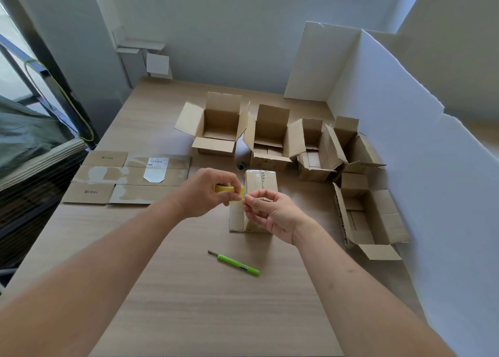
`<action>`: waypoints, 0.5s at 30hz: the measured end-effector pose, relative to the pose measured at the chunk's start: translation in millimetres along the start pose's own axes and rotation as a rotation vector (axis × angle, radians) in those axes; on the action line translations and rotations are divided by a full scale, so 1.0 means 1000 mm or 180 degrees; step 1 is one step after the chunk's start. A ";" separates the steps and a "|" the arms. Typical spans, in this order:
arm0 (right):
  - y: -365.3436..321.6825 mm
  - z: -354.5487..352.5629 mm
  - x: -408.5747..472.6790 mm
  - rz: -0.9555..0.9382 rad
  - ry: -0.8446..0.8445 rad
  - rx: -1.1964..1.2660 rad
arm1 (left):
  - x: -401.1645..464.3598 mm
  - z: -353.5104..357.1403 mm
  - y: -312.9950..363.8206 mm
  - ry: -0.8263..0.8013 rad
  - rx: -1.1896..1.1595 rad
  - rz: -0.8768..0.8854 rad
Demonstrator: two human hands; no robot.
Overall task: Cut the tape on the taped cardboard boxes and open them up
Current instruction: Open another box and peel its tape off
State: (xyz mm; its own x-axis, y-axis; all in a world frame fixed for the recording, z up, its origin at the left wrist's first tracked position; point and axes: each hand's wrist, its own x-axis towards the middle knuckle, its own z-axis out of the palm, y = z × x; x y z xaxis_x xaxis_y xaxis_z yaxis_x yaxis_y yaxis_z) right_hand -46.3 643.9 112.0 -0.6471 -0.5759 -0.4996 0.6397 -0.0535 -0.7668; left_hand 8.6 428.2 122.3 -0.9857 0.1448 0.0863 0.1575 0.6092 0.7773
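Above the middle of the wooden surface [189,302], the two hands meet over a closed cardboard box [259,184]. The left hand [208,192] has its fingers curled round a yellow roll of tape [229,192], gripping it, while the right hand [266,211] pinches something small at the roll's edge between thumb and forefinger; whether that is the tape's free end cannot be told for sure. The closed box lies just beyond and beneath the hands, its long side running away from the person, with clear tape along its top seam. Nearer the person, apart from both hands, a green utility knife [235,263] rests flat on the surface with its blade end pointing left and away. To the left lies a flattened cardboard sheet [127,177] bearing a white label and torn patches. Across the far side stands a row of opened boxes: a wide one [216,126] with all its flaps spread, a taller one [270,138] beside it and touching it, then two smaller ones [313,151] [356,149] crowded together to the right. Another opened box [370,216] sits nearer on the right, close to a white foam board wall [405,141] that stands along that edge. A small dark round object [241,165] lies between the closed box and the far row.
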 end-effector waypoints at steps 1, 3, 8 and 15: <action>0.001 -0.001 0.001 -0.0138 0.0078 -0.0100 | 0.000 0.001 0.000 -0.0025 -0.0005 -0.0014; 0.002 -0.003 0.001 -0.0381 0.0221 -0.0457 | 0.001 0.002 -0.001 -0.0039 0.0023 -0.0049; 0.003 -0.012 -0.006 -0.0581 0.0168 -0.0877 | -0.001 0.001 -0.001 -0.0027 -0.0061 -0.0151; 0.007 -0.003 -0.010 -0.0714 0.0131 -0.0765 | -0.003 0.002 0.003 0.0027 -0.0358 -0.0103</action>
State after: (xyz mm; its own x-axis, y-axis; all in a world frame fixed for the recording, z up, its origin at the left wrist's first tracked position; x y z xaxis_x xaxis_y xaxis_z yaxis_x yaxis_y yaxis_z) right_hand -36.8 651.6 110.6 -0.7802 -0.5378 -0.3196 0.3662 0.0216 -0.9303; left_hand 12.1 431.3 123.4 -0.9907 0.1195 0.0649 0.1183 0.5221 0.8446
